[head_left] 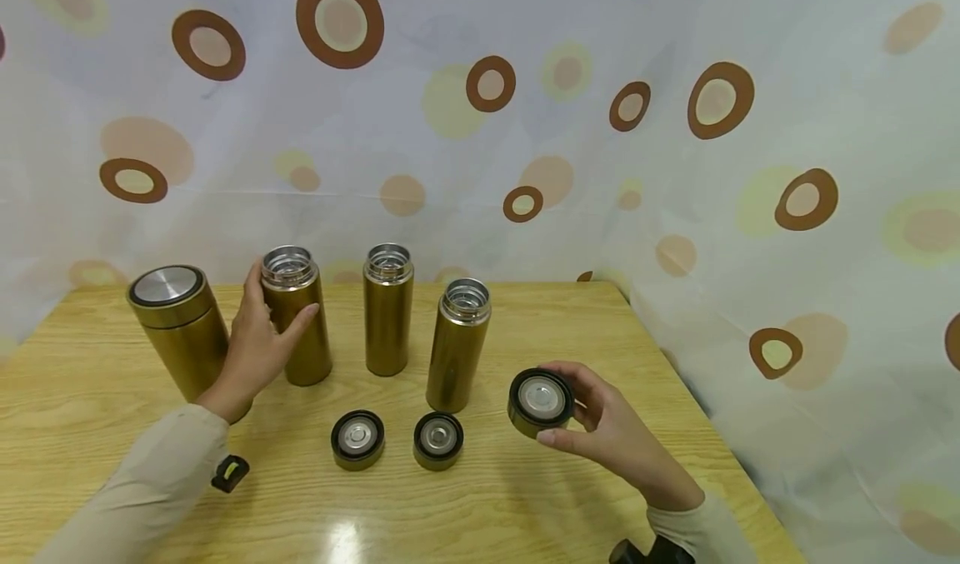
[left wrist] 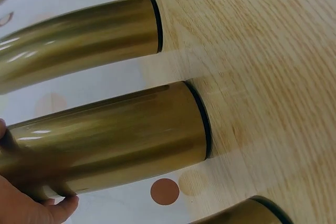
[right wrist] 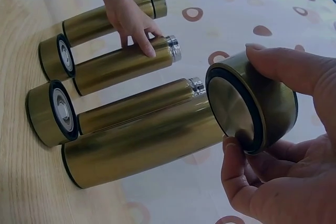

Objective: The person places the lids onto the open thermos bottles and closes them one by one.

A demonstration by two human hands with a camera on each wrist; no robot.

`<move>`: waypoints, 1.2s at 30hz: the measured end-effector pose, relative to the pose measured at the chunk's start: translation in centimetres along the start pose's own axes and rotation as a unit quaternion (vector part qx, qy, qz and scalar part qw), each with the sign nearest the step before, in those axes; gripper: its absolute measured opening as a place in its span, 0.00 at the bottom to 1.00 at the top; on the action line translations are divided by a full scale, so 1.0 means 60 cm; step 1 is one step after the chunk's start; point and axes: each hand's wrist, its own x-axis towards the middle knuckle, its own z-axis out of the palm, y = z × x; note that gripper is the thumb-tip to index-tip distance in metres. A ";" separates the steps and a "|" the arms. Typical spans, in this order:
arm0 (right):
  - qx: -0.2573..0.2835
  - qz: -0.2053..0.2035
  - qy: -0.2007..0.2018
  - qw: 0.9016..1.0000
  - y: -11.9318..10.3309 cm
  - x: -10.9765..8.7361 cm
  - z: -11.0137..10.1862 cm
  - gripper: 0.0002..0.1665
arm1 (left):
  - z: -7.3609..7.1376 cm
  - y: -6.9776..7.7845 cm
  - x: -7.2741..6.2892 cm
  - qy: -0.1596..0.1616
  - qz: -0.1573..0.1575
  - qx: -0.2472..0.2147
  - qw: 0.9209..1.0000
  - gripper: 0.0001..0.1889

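My left hand [head_left: 257,343] grips an uncapped gold thermos bottle [head_left: 309,347], its thumb on the near side and fingers round the left. In the left wrist view that bottle [left wrist: 121,140] stands with its black-edged base on the tabletop. Raised over the table at the right, my right hand [head_left: 611,435] pinches a gold screw lid [head_left: 540,399] between thumb and fingers. Its inner side faces the head camera, while the right wrist view shows the brushed-metal top of the lid [right wrist: 228,106].
A capped gold bottle [head_left: 183,331] stands left of my left hand. Two more uncapped bottles, one in the middle [head_left: 387,322] and one nearer [head_left: 456,356], stand to the right. Two lids, a left one [head_left: 357,439] and a right one [head_left: 438,441], lie inner side up on the wooden table [head_left: 300,514].
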 end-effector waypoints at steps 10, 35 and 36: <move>0.005 -0.042 0.019 0.999 -0.005 0.009 0.000 0.32 | 0.001 -0.002 -0.001 0.001 0.003 -0.008 1.000 0.47; 0.108 -0.058 0.036 0.992 -0.116 0.162 0.078 0.35 | 0.001 -0.002 -0.002 0.015 -0.006 0.006 1.000 0.49; 0.119 -0.056 0.033 0.991 -0.118 0.169 0.082 0.35 | 0.001 -0.002 -0.002 0.015 -0.006 0.006 1.000 0.49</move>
